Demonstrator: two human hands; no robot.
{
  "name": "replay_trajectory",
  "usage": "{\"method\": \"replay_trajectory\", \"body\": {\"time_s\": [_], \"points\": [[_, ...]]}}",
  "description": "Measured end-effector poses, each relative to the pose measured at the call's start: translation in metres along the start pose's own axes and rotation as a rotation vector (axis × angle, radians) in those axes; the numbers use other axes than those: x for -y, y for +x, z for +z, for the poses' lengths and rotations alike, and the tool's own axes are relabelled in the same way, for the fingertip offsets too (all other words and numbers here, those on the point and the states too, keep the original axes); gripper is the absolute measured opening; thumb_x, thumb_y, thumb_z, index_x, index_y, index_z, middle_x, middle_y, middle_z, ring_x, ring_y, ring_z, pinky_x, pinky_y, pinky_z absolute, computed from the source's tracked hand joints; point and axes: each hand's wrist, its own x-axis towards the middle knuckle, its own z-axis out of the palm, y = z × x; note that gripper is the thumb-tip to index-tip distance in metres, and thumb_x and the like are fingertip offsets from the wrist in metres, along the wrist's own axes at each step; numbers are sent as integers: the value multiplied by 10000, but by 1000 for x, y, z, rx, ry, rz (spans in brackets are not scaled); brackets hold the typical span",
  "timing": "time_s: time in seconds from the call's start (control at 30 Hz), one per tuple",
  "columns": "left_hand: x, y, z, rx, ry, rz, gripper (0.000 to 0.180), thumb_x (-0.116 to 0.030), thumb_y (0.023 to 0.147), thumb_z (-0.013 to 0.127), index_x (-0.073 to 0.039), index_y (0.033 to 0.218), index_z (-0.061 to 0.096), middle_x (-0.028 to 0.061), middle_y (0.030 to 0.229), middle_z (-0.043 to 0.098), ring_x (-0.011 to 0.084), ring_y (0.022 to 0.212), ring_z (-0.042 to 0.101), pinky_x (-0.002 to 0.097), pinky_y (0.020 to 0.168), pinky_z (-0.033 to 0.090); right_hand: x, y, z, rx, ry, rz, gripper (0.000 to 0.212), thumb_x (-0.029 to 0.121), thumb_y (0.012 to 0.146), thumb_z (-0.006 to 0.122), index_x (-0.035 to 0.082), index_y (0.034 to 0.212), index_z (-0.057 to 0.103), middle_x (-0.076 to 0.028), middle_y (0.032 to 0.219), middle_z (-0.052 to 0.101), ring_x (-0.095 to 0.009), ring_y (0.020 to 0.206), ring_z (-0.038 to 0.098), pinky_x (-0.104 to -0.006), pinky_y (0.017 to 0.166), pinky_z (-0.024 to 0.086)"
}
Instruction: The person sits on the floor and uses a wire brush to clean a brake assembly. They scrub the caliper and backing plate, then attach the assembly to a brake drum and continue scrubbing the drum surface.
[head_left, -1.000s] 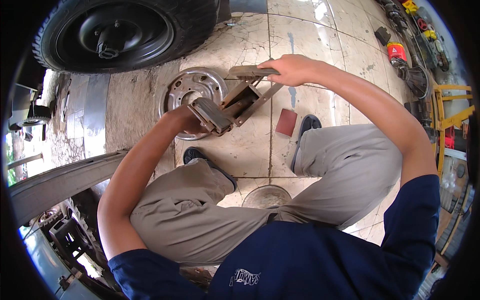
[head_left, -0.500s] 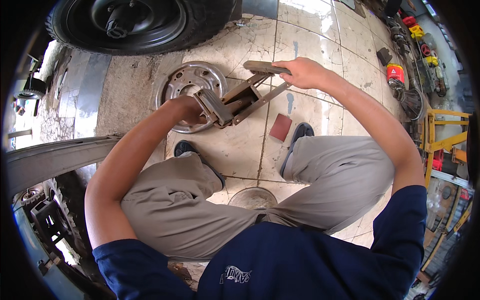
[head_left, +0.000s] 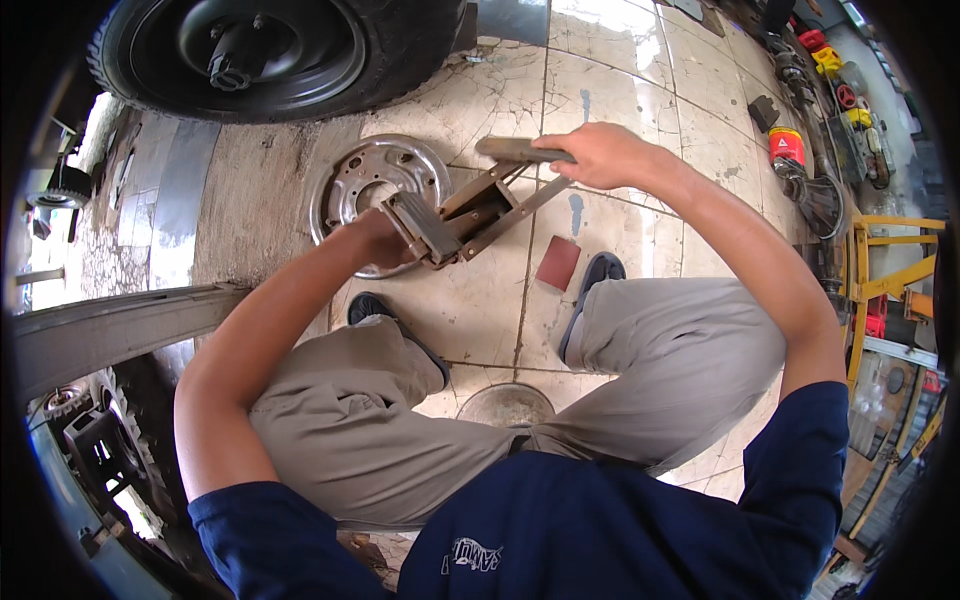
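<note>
Clearly, the fingers of the right hand (head_left: 600,155), in the upper middle of the frame, are clasped around the handle of a brush (head_left: 510,149), whose far end points left. The fingers of the left hand (head_left: 378,238), left of the middle, are wrapped around the lower left end of a metal bracket (head_left: 495,215); their tips are hidden behind it. The bracket slants from there up and right towards the brush, just above the middle of the frame; whether the bristles touch it, I cannot tell. A ribbed pad (head_left: 423,224) sits at its near end, beside the left hand.

Under and behind that hand, a round metal plate (head_left: 345,185) with holes in it lies on the tiled floor (head_left: 640,235). To the right of the bracket, a dull red square sheet (head_left: 558,263) lies flat, near the tip of one dark shoe (head_left: 594,290). The other shoe (head_left: 405,335) is below the plate. Between the legs, low in the middle, is a round worn disc (head_left: 507,402), partly covered by the beige trousers (head_left: 680,350).

Further out, a big black wheel (head_left: 300,55) fills the upper left, a grey beam (head_left: 110,330) crosses the left side, and a red can (head_left: 787,148) stands at the upper right, above a yellow frame (head_left: 900,280).
</note>
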Motion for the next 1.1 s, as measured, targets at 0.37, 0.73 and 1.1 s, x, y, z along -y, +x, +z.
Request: {"method": "replay_trajectory", "body": {"time_s": [0.37, 0.73, 1.1], "points": [[-3, 5, -15, -351, -306, -209, 629, -372, 905, 642, -78, 1427, 450, 197, 1102, 662, 347, 1025, 653, 419, 889, 512, 11, -5, -13, 36, -22, 33, 440, 329, 956, 533, 196, 1374, 562, -144, 1010, 713, -323, 984, 673, -449, 849, 538], [-37, 16, -44, -420, -447, -371, 258, -266, 921, 630, -53, 1067, 611, 185, 938, 696, 373, 904, 674, 465, 775, 503, -3, -3, -4, -22, 29, 50, 415, 352, 965, 519, 214, 1354, 568, -135, 966, 714, -338, 937, 678, -460, 832, 533], [-16, 18, -30, -238, -469, -442, 462, -241, 889, 653, -74, 1288, 488, 174, 920, 712, 340, 911, 698, 446, 813, 520, -13, -3, 0, -66, 121, 94, 417, 314, 935, 518, 159, 1312, 605, -155, 965, 712, -338, 952, 678, -458, 840, 536]]}}
